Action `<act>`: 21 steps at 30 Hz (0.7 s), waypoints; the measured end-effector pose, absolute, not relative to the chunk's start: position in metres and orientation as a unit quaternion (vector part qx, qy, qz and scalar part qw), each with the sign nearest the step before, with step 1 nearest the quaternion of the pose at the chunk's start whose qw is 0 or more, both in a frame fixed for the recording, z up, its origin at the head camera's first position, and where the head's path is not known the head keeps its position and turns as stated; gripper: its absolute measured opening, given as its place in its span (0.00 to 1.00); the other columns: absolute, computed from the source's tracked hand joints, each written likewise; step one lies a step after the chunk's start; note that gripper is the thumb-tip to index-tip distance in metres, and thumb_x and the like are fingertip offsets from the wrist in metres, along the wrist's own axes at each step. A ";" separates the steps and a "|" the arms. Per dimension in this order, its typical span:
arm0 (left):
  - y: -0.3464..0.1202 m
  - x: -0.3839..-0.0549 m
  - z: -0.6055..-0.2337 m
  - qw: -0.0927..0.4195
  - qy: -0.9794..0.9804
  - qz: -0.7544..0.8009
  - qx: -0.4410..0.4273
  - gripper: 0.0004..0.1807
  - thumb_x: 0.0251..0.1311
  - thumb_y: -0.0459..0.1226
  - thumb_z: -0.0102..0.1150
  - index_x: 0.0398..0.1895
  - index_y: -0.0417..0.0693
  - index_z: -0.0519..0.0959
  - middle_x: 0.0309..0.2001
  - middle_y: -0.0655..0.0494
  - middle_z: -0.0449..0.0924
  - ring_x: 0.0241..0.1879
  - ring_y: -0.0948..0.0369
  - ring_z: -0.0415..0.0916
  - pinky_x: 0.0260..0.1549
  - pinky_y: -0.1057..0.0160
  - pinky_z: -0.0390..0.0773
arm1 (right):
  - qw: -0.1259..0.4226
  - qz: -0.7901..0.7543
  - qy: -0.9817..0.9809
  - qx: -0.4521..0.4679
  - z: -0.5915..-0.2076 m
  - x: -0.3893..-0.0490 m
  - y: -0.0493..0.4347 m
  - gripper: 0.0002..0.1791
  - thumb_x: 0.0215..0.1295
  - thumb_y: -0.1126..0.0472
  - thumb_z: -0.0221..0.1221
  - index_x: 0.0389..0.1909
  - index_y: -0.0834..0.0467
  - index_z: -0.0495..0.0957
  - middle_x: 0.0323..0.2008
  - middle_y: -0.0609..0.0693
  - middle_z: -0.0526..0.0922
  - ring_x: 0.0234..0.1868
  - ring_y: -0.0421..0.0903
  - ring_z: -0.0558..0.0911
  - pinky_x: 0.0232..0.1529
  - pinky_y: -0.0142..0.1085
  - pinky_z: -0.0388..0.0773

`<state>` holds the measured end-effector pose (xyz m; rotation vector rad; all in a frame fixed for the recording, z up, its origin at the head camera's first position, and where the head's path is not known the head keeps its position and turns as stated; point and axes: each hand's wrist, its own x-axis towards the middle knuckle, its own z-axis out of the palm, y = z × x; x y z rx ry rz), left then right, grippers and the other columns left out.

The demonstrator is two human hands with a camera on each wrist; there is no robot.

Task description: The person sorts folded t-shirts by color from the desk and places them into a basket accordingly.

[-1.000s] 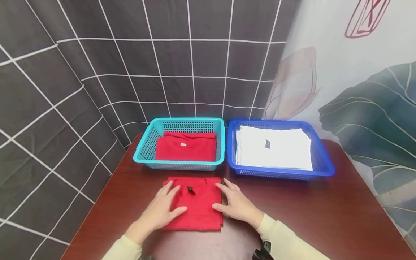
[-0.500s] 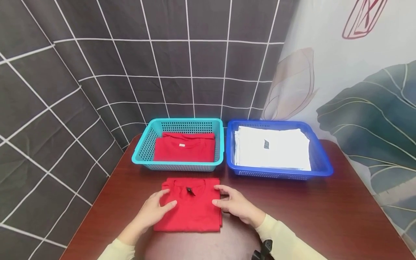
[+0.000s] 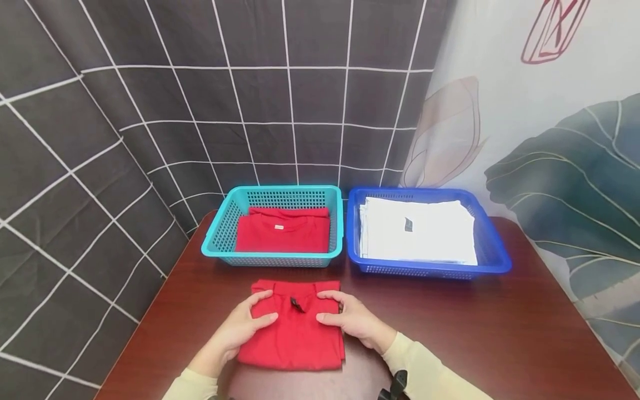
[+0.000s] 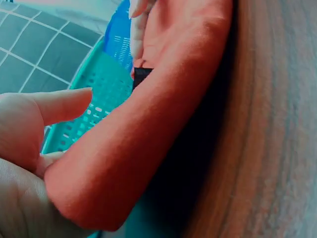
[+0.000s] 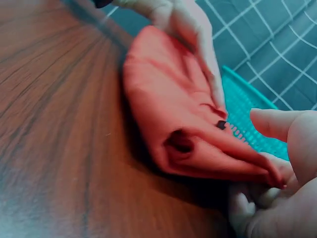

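A folded red T-shirt with a small dark label at its neckline lies between both hands at the table's near middle. My left hand grips its left side, thumb over the top and fingers reaching beneath. On the opposite side my right hand holds the edge the same way, its lower fingers tucked under the cloth in the right wrist view. The shirt bows in the left wrist view, with a dark shadow below it. A rolled fold opening faces the right wrist camera.
Behind the shirt stands a turquoise basket with folded red shirts in it. To its right, a blue basket holds folded white shirts. A dark gridded curtain hangs behind the brown table.
Both hands have closed in from lying over and beside the red T-shirt to gripping its sides. The shirt's front edge now bulges and sits nearer to me.
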<state>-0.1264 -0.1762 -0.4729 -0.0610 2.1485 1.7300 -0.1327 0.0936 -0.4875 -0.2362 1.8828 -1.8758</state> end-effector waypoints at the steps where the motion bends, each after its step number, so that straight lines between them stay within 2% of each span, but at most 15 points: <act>1: -0.176 -0.126 -0.474 0.189 0.769 0.611 -0.016 0.37 0.49 0.40 0.66 0.64 0.49 0.62 0.54 0.44 0.66 0.45 0.53 0.71 0.39 0.59 0.77 | 0.229 -0.686 0.685 -0.091 -0.489 -0.132 0.093 0.32 0.53 0.62 0.65 0.59 0.62 0.66 0.42 0.56 0.80 0.36 0.49 0.81 0.39 0.38 0.77; 5: -0.179 -0.126 -0.480 0.179 0.784 0.595 0.005 0.39 0.45 0.36 0.69 0.64 0.51 0.64 0.56 0.45 0.64 0.50 0.50 0.66 0.39 0.59 0.77 | 0.197 -0.668 0.710 -0.105 -0.496 -0.131 0.093 0.34 0.50 0.63 0.67 0.60 0.59 0.65 0.43 0.55 0.79 0.38 0.50 0.81 0.39 0.40 0.78; 9: -0.183 -0.127 -0.483 0.173 0.793 0.583 0.018 0.40 0.43 0.34 0.70 0.63 0.52 0.64 0.58 0.45 0.62 0.55 0.48 0.61 0.42 0.58 0.76 | 0.142 -0.590 0.786 -0.118 -0.500 -0.131 0.093 0.35 0.46 0.60 0.69 0.59 0.54 0.68 0.42 0.49 0.77 0.39 0.44 0.78 0.40 0.37 0.75; 14: -0.185 -0.128 -0.485 0.147 0.811 0.566 0.021 0.39 0.41 0.35 0.71 0.62 0.54 0.67 0.58 0.47 0.64 0.55 0.50 0.61 0.43 0.58 0.75 | 0.103 -0.542 0.825 -0.125 -0.501 -0.132 0.092 0.36 0.45 0.57 0.70 0.58 0.51 0.69 0.43 0.48 0.77 0.40 0.43 0.76 0.41 0.38 0.74; 21: -0.184 -0.128 -0.477 0.098 0.825 0.556 0.023 0.38 0.41 0.32 0.71 0.61 0.53 0.69 0.56 0.50 0.68 0.55 0.54 0.64 0.51 0.55 0.69 | 0.073 -0.537 0.831 -0.124 -0.498 -0.132 0.092 0.35 0.45 0.55 0.70 0.57 0.50 0.70 0.42 0.46 0.78 0.38 0.41 0.77 0.39 0.35 0.75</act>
